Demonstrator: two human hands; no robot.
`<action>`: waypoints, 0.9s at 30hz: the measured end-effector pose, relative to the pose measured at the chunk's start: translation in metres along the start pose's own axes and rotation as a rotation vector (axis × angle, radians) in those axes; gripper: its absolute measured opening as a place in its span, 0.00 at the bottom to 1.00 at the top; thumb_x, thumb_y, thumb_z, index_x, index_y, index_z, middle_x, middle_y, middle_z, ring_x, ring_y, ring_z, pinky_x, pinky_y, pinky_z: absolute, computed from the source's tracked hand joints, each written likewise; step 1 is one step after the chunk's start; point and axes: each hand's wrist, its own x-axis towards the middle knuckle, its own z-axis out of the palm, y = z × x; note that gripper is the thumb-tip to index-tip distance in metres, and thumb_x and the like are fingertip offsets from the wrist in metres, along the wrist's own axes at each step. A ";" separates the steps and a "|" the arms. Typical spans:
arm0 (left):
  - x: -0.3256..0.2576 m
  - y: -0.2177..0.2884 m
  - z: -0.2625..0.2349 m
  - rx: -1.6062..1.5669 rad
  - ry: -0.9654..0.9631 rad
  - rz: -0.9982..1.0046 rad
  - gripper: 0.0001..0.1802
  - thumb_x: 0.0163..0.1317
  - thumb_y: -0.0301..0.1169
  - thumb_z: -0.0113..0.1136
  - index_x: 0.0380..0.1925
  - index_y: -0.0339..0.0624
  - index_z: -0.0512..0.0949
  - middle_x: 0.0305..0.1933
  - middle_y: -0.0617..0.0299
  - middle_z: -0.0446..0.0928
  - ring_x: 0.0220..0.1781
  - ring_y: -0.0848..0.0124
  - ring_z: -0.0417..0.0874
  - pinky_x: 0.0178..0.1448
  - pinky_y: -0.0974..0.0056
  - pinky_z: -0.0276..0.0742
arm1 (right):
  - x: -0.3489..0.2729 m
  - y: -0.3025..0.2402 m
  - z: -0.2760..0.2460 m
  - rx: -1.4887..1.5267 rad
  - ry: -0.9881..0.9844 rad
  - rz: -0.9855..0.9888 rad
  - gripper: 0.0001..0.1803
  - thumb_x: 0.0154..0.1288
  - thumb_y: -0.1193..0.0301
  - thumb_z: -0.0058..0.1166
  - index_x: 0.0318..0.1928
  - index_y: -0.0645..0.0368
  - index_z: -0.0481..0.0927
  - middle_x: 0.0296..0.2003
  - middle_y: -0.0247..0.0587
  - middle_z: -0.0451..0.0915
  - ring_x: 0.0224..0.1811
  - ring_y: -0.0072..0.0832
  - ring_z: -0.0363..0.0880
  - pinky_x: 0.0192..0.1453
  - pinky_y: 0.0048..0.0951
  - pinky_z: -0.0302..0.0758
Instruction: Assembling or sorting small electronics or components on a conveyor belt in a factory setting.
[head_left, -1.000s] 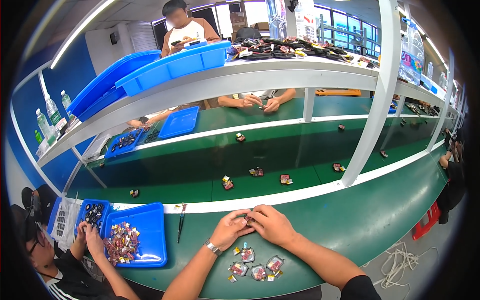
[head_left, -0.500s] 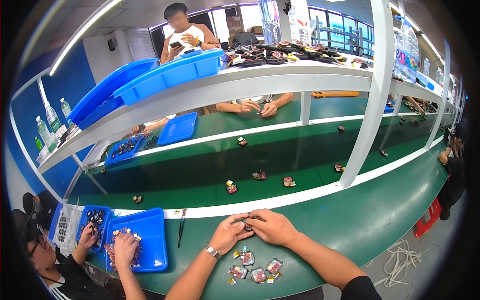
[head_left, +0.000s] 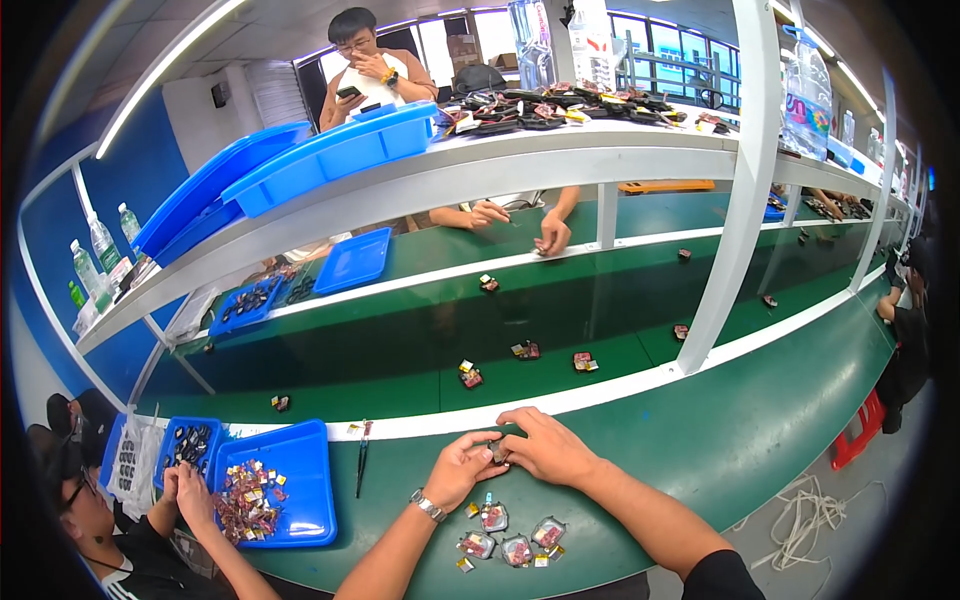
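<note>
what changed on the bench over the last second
The co-worker's hands at lower left drew back from the blue tray of small parts toward its left edge. The left hand and right hand stayed together on a small part. The packets below them did not move.

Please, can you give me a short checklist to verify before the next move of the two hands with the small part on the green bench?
1. Small part pinched between both hands: ok.
2. Left hand and right hand touching each other over the green bench: ok.
3. Four small pouches lying near the wrists: ok.
4. Tweezers lying apart, to the left: ok.
5. Part's orientation: cannot tell, fingers hide it.
</note>
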 end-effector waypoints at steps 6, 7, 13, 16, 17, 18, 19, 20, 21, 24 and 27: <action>0.000 -0.001 0.000 0.021 -0.031 0.007 0.20 0.69 0.22 0.49 0.59 0.32 0.65 0.55 0.47 0.75 0.58 0.60 0.78 0.64 0.54 0.77 | -0.005 0.002 0.002 0.103 0.020 0.050 0.08 0.55 0.72 0.62 0.38 0.54 0.81 0.51 0.39 0.74 0.55 0.40 0.70 0.59 0.38 0.71; 0.000 0.000 0.001 0.018 -0.054 0.009 0.21 0.68 0.21 0.50 0.60 0.32 0.64 0.55 0.47 0.74 0.58 0.60 0.78 0.64 0.54 0.77 | -0.007 0.002 0.003 0.167 0.036 0.103 0.07 0.56 0.72 0.61 0.37 0.54 0.83 0.51 0.38 0.75 0.55 0.39 0.70 0.59 0.37 0.71; -0.003 0.000 -0.002 0.051 -0.081 -0.010 0.24 0.65 0.19 0.53 0.61 0.33 0.63 0.56 0.48 0.74 0.59 0.60 0.77 0.65 0.54 0.76 | -0.006 -0.005 0.007 0.230 0.051 0.200 0.06 0.59 0.71 0.59 0.35 0.57 0.83 0.53 0.36 0.75 0.58 0.37 0.69 0.61 0.36 0.70; -0.003 0.001 -0.001 0.050 -0.071 -0.027 0.23 0.66 0.21 0.53 0.61 0.33 0.63 0.55 0.49 0.74 0.58 0.61 0.78 0.64 0.54 0.77 | -0.008 -0.005 0.007 0.288 0.031 0.216 0.06 0.58 0.71 0.59 0.36 0.57 0.83 0.53 0.36 0.75 0.58 0.37 0.69 0.61 0.36 0.70; -0.003 0.001 -0.001 0.054 -0.074 -0.028 0.23 0.66 0.21 0.53 0.61 0.33 0.63 0.55 0.49 0.74 0.58 0.61 0.78 0.64 0.54 0.77 | -0.007 -0.004 0.006 0.287 0.035 0.217 0.06 0.58 0.71 0.59 0.36 0.57 0.83 0.53 0.36 0.75 0.58 0.37 0.69 0.61 0.36 0.70; -0.003 0.001 -0.001 0.036 -0.067 -0.039 0.22 0.67 0.22 0.53 0.60 0.33 0.64 0.54 0.49 0.74 0.58 0.61 0.78 0.64 0.55 0.77 | -0.007 -0.004 0.005 0.334 0.035 0.197 0.06 0.58 0.71 0.58 0.36 0.57 0.83 0.53 0.36 0.75 0.58 0.37 0.69 0.61 0.37 0.69; -0.003 0.001 -0.001 0.019 -0.061 -0.051 0.22 0.67 0.23 0.53 0.60 0.33 0.64 0.54 0.50 0.75 0.57 0.62 0.78 0.63 0.55 0.78 | -0.008 -0.004 0.004 0.381 0.034 0.177 0.06 0.58 0.71 0.58 0.36 0.56 0.83 0.53 0.37 0.75 0.59 0.37 0.68 0.62 0.37 0.69; -0.003 0.001 -0.001 0.022 -0.064 -0.053 0.22 0.67 0.23 0.53 0.60 0.33 0.64 0.54 0.50 0.75 0.57 0.62 0.78 0.63 0.55 0.78 | -0.008 -0.004 0.004 0.380 0.039 0.179 0.06 0.58 0.71 0.58 0.36 0.56 0.83 0.53 0.37 0.75 0.59 0.37 0.68 0.62 0.37 0.69; -0.002 0.001 -0.001 0.027 -0.057 -0.043 0.21 0.68 0.24 0.52 0.59 0.34 0.65 0.53 0.51 0.75 0.57 0.62 0.78 0.63 0.55 0.78 | -0.008 -0.005 0.004 0.370 0.047 0.196 0.06 0.58 0.71 0.58 0.36 0.56 0.83 0.52 0.37 0.76 0.58 0.38 0.69 0.62 0.37 0.69; -0.002 -0.001 -0.002 0.017 -0.042 -0.033 0.19 0.69 0.25 0.51 0.58 0.35 0.66 0.53 0.51 0.75 0.56 0.63 0.79 0.63 0.54 0.78 | -0.009 -0.005 0.009 0.328 0.090 0.220 0.06 0.58 0.71 0.59 0.35 0.56 0.83 0.52 0.36 0.76 0.58 0.38 0.69 0.62 0.37 0.69; -0.002 -0.002 -0.004 -0.010 -0.045 -0.027 0.18 0.70 0.25 0.49 0.59 0.34 0.66 0.53 0.51 0.75 0.56 0.64 0.79 0.63 0.55 0.77 | -0.010 -0.007 0.017 0.291 0.145 0.213 0.05 0.58 0.71 0.59 0.36 0.56 0.84 0.51 0.36 0.76 0.57 0.37 0.70 0.60 0.37 0.70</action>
